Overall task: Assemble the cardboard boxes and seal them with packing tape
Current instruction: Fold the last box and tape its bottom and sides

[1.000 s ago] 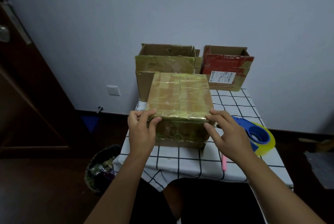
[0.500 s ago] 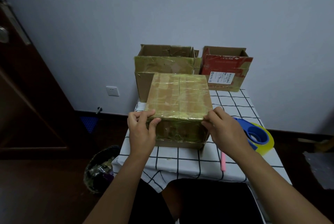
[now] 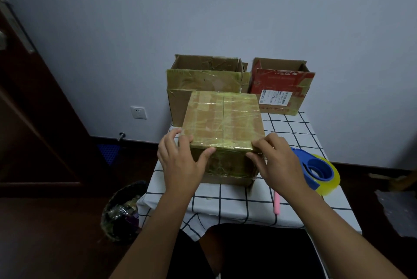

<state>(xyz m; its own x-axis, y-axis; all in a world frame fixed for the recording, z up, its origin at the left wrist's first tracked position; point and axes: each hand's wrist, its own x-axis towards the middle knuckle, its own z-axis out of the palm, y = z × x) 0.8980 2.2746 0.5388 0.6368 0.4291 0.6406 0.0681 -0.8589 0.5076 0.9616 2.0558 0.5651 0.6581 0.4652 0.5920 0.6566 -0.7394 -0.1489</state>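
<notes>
A closed cardboard box (image 3: 222, 118), wrapped in shiny yellowish tape, sits in the middle of the checked tablecloth (image 3: 237, 206). My left hand (image 3: 180, 161) holds its near left corner, fingers on the left side and thumb on the front face. My right hand (image 3: 279, 161) is at the near right corner, index fingertip on the top front edge and thumb just below, pinching that taped edge. A blue tape dispenser with a yellowish roll (image 3: 320, 171) lies on the table just right of my right hand.
Behind the taped box stand an open brown box (image 3: 203, 80) and an open red box (image 3: 282, 89). A pink pen (image 3: 276, 203) lies near the table's front edge. A full waste basket (image 3: 121, 211) sits on the floor at the left, beside a dark door (image 3: 33, 121).
My right hand slid from the box's right side to the top front edge, fingers now bent there. My left thumb moved farther right across the front face. The box stayed put.
</notes>
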